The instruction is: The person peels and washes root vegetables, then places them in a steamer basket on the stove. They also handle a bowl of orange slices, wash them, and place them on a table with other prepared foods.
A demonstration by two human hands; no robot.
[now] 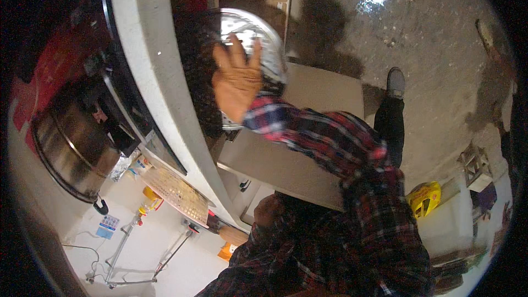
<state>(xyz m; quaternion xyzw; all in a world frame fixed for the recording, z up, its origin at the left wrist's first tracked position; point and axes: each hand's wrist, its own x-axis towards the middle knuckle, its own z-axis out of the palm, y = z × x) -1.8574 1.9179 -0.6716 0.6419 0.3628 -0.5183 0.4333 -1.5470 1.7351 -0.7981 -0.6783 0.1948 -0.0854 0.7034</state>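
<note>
My right hand [237,78], back upward and slightly blurred, is over a round, shiny metal vessel [270,41] below the counter edge. Its fingers are spread, and the thumb is hidden. The vessel's left part is lost in dark shadow, so its contents cannot be made out. Beside it a beige cabinet panel [326,90] extends to the right. Low in the picture, in shadow, my left hand [267,210] appears curled close to my body, near the white cabinet interior [231,179]. Whether it grips anything is hidden.
A pale counter edge [152,49] curves along the left. On the counter stand a large steel pot [78,144] and a perforated light tray [177,192]. Pipes [119,251] run along the white wall. A shoe [396,80], a yellow bag [425,198] and a small stool [476,169] are at right.
</note>
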